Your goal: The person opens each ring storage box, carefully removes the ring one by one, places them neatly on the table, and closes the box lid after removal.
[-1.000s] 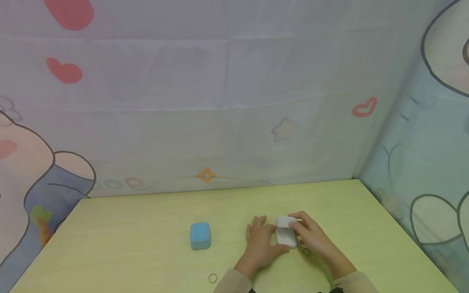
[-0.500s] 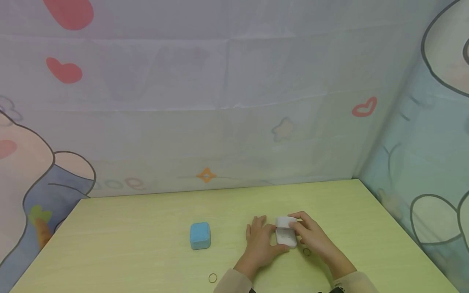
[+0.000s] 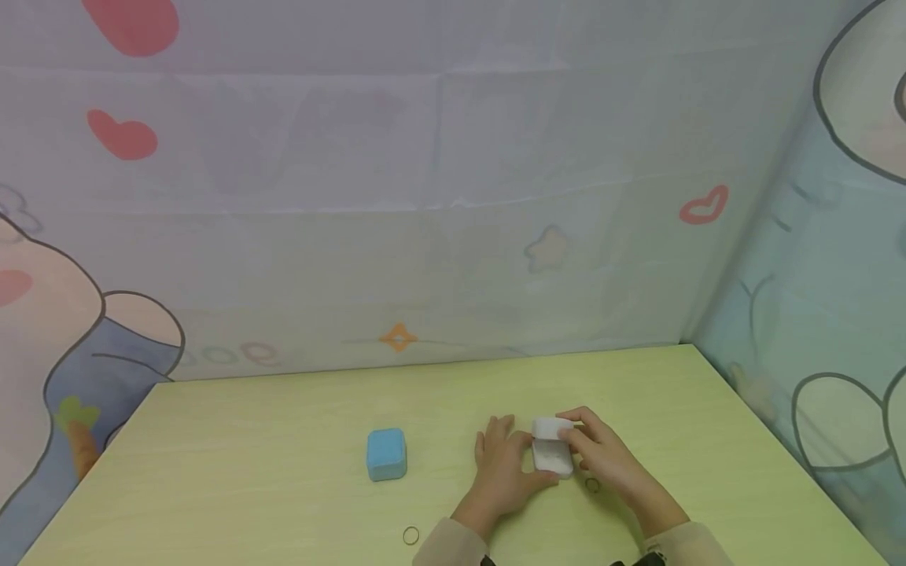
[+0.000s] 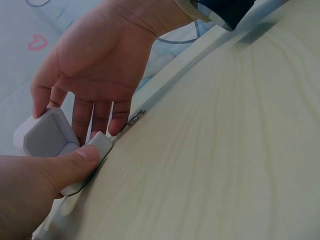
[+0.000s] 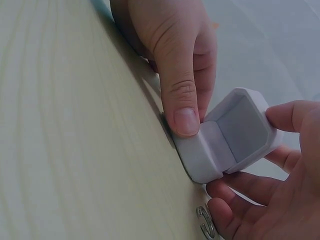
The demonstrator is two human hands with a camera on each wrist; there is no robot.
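A small white ring box [image 3: 553, 458] stands on the table with its lid raised, pale lining showing inside. My left hand [image 3: 504, 472] grips the base, thumb at the front edge and index finger at the back left corner. My right hand [image 3: 602, 456] pinches the raised lid [image 5: 250, 125] between thumb and index finger, the other fingers low beside the box. Right by those lower fingers, a ring [image 5: 205, 222] lies on the table, also visible in the left wrist view as a small metal ring [image 4: 135, 117].
A closed light blue box [image 3: 386, 454] stands left of my hands. Nearer the front, another thin ring [image 3: 410, 536] lies on the pale wooden table [image 3: 269, 456]. A printed cloth [image 3: 453, 196] hangs behind the table's back edge and along the sides.
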